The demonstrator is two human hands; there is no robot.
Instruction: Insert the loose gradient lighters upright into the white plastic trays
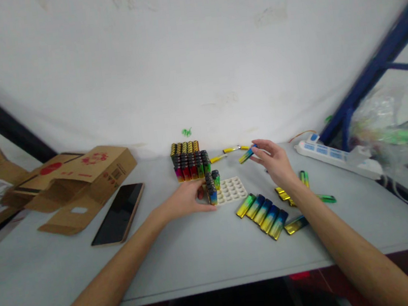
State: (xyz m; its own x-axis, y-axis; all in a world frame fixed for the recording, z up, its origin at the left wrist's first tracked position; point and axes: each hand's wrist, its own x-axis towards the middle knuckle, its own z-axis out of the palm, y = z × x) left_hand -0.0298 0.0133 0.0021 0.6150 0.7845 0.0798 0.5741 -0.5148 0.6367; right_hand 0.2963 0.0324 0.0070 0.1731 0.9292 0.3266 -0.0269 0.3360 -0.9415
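A white tray with round-cornered slots (233, 189) lies on the table, several upright lighters (212, 191) in its left part. My left hand (189, 198) is at the tray's left end, its thumb and fingers apart around the standing lighters; whether it presses on them is hard to tell. Above and right of the tray, my right hand (272, 160) pinches a blue and yellow lighter (247, 155), held tilted. A row of yellow, green and blue lighters (262, 215) lies flat in front of the tray. Behind it stands a block of upright lighters (190, 162).
A dark phone (119, 214) and an opened cardboard box (91, 174) are at the left. On the right lies a white power strip (338, 159). More loose lighters (304, 179) lie beneath and beside my right forearm. The wall rises behind the table (187, 259).
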